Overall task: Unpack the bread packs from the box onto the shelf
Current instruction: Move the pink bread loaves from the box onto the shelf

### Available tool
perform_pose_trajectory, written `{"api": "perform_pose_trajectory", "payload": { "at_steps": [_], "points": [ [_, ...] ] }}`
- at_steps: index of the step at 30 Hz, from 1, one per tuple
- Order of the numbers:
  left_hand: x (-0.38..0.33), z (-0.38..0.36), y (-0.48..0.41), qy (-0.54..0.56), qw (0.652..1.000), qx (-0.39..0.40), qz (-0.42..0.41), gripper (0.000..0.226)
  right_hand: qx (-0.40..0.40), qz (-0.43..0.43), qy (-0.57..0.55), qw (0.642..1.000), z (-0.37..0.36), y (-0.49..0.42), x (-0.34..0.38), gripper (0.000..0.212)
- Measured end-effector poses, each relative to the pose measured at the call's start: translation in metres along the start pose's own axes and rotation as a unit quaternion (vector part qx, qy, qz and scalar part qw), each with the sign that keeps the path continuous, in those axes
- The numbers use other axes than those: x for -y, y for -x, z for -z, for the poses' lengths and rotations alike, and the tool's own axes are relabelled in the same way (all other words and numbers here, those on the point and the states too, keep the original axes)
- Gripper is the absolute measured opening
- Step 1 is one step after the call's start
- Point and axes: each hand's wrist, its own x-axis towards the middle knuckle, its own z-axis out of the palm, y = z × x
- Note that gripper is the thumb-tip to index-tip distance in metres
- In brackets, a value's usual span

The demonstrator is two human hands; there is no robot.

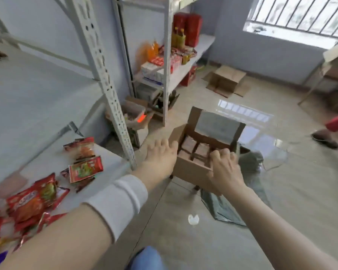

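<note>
A person is looking down along both bare forearms, which are reaching toward an open cardboard box (191, 172). The box is sitting just right of the metal shelf (113, 162), raised off the tiled floor (203, 250) on a low stand whose small legs are showing beneath it. Its flaps are standing open, and reddish-brown bread packs (189, 145) are lying inside in rows.

The left hand (162, 154) is stretching forward with fingers nearly straight and slightly spread, its fingertips reaching the box's left rim and holding nothing. A white cuff (121, 201) is wrapping the left forearm. The right hand (224, 164) is hanging over the box's near right corner with fingers curling downward into it; whether they are gripping a pack or the rim cannot be told.

Red snack packets (84, 168) are lying scattered on the shelf at the left. A grey bag (222, 207) is lying crumpled on the floor beneath and beside the box. Farther back, a second rack (166, 55) is holding bottles and red cartons, and a flattened carton (226, 80) is lying near the wall. Another person's shoe (324, 140) is showing at the right edge.
</note>
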Motion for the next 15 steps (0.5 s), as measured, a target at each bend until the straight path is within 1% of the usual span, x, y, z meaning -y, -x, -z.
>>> {"api": "perform_pose_trajectory", "payload": {
  "at_steps": [2,7,9,13,15],
  "points": [
    [-0.029,-0.016,-0.04,0.006,0.999,0.027,-0.02,0.035,0.024,-0.044,-0.006,0.999,-0.014,-0.025,-0.045,0.036],
    [-0.077,-0.063,-0.159,0.014,0.995,0.088,-0.046,0.045,0.082,-0.109,-0.006,0.991,-0.062,-0.104,-0.117,0.031],
    [-0.092,-0.088,-0.216,0.028,0.992,0.115,-0.051,0.046,0.111,-0.136,-0.009,0.985,-0.089,-0.142,-0.139,0.034],
    [-0.12,-0.148,-0.322,0.07,0.981,0.175,-0.049,0.04,0.19,-0.197,-0.047,0.961,-0.148,-0.213,-0.175,0.043],
    [-0.134,-0.18,-0.37,0.089,0.974,0.201,-0.047,0.04,0.203,-0.216,-0.075,0.952,-0.183,-0.252,-0.19,0.048]
  ]
}}
